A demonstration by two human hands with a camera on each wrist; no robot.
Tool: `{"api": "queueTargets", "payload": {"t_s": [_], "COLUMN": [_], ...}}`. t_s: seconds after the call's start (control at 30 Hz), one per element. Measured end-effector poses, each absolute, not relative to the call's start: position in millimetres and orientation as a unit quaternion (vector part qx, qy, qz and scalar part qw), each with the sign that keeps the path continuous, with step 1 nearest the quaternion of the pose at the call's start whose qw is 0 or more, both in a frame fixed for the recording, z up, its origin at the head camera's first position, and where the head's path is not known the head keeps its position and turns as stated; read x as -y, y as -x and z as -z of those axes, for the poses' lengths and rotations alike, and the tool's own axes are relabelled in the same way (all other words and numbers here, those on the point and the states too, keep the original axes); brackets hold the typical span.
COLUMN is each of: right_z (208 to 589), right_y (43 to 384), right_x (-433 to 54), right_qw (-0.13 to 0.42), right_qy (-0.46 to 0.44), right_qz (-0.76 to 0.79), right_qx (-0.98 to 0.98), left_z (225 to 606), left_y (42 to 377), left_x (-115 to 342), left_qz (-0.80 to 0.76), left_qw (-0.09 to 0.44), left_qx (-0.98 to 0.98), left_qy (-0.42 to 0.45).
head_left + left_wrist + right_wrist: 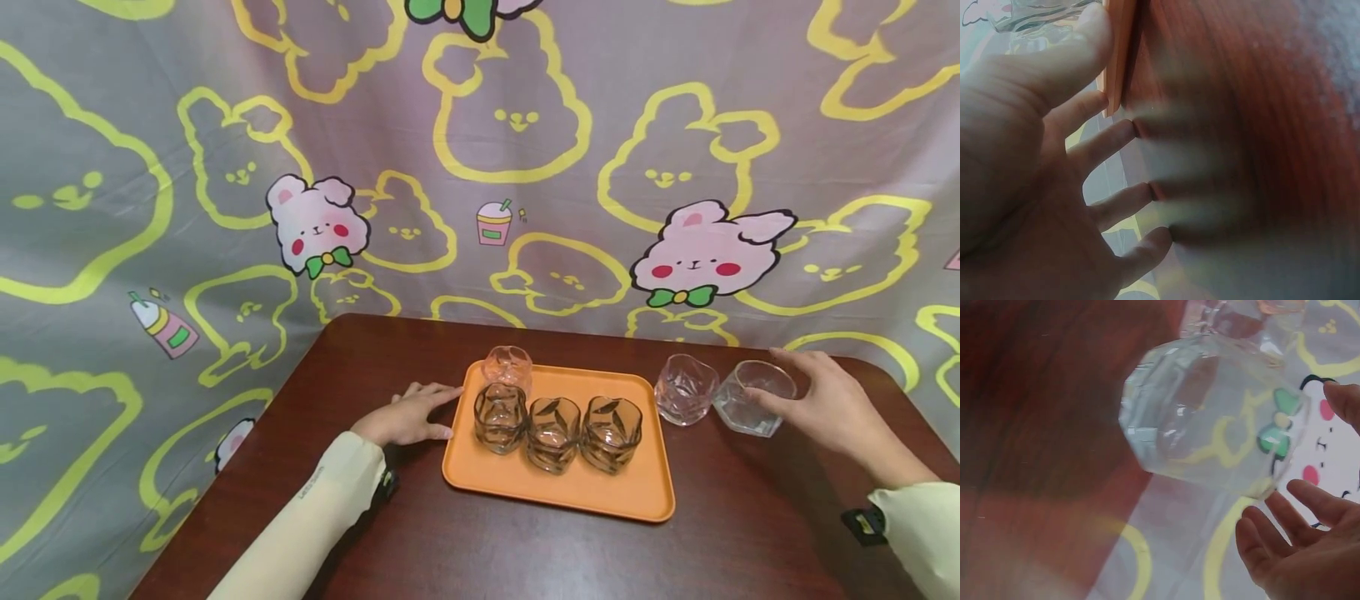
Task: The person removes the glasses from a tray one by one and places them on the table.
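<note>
My right hand (832, 408) is spread beside a clear faceted glass (756, 417) on the table's right side. In the right wrist view the thumb and fingers (1257, 534) stand close about its rim, not curled round it. Another clear glass (684, 393) stands just left of it, by the tray. My left hand (405, 418) has its thumb and index finger at the left edge of an orange tray (525, 492), the other fingertips low on the tabletop. Three brown-tinted glasses (553, 440) stand in a row on the tray, with a clear pinkish glass (507, 365) behind the leftmost.
The dark reddish-brown wooden table (465, 550) has rounded far corners. A grey curtain (405, 150) with yellow outlines and cartoon rabbits hangs along its back and left side. Bare tray surface lies in front of and behind the tinted glasses.
</note>
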State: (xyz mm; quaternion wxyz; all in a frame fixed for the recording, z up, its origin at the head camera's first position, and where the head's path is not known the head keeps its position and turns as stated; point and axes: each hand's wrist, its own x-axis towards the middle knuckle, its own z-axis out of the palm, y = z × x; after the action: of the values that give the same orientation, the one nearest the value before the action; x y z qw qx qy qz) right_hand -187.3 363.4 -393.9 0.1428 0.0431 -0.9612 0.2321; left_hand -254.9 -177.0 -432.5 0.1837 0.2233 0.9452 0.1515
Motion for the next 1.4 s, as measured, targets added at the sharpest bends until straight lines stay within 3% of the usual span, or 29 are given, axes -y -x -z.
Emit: {"api": "queueTargets", "payload": {"t_s": [0.2, 0.53, 0.93, 1.4], "right_z": [378, 360, 363, 359], "right_y": [190, 209, 220, 234], "right_x": [-345, -295, -251, -201], "right_qw": [0.159, 0.164, 0.145, 0.086], "right_qy": [-0.053, -0.152, -0.193, -0.238], "right_qz": [-0.242, -0.232, -0.252, -0.248], "right_qx": [0.956, 0.947, 0.937, 0.935], "left_z": [433, 433, 433, 432], "left_y": [255, 256, 254, 255], "left_x": [177, 177, 176, 177], "left_qz": [-0.147, -0.145, -0.147, -0.149], "left_qw": [0.179, 0.182, 0.179, 0.179], "left_qx": [-0.946, -0.948, -0.948, -0.948], "left_qy": [-0.226, -0.219, -0.216, -0.218]}}
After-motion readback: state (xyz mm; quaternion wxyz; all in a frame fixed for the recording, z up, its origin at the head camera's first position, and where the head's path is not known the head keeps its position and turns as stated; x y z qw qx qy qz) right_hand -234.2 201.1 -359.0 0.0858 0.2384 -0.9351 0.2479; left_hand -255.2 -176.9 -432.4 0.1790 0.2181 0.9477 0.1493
